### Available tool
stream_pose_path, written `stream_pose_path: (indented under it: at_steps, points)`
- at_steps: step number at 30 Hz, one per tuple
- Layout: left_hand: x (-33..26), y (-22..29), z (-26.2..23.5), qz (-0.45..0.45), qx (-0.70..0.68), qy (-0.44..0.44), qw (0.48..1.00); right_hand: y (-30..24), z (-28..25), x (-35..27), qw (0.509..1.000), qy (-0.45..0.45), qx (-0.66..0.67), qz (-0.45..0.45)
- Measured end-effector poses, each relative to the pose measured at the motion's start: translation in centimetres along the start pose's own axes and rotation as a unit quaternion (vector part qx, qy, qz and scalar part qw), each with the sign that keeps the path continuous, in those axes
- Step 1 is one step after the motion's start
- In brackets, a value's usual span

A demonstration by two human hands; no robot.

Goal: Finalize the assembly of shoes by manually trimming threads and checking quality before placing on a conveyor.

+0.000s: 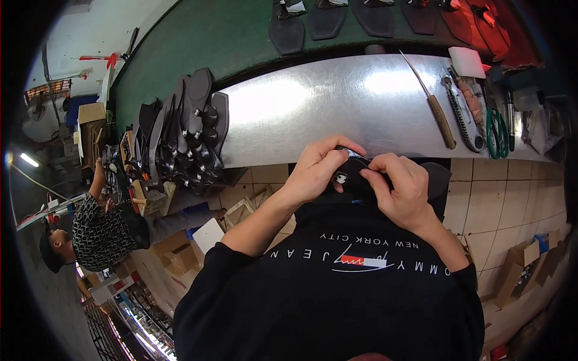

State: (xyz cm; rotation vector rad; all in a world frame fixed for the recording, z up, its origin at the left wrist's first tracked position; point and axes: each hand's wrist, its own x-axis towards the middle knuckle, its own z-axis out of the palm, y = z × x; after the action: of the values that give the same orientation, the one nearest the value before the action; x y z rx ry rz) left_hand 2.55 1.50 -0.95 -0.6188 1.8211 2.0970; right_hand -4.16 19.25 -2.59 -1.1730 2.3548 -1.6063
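My left hand [316,169] and my right hand [400,189] meet just below the front edge of a shiny metal worktop [313,105]. Between them they pinch a small black shoe part [350,175] with a little white mark on it. Fingers of both hands curl around the piece and hide most of it. It sits close to my chest, above my dark printed sweatshirt.
A wooden-handled pointed tool [436,108], a utility knife [462,111] and green-handled scissors [497,129] lie at the worktop's right. A stack of black heeled soles [186,132] stands at its left end. More soles [325,21] rest on a green belt behind. Another person [99,231] sits lower left among cardboard boxes.
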Motion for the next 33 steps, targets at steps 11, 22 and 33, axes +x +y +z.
stream_pose_path:
  at_steps: [11, 22, 33]
  points:
    - [-0.3, -0.5, -0.2, 0.024, 0.005, 0.007, 1.0, -0.2, -0.3, 0.3, 0.998, -0.039, 0.019, 0.052]
    - [0.4, -1.8, 0.3, 0.022, -0.094, 0.055, 0.994, 0.4, -0.4, 0.7, 0.997, -0.039, 0.017, 0.059]
    - [-0.9, -2.1, -2.9, 0.192, 0.021, 0.124, 0.973, -0.4, 0.4, 4.9, 0.984, -0.167, 0.011, 0.065]
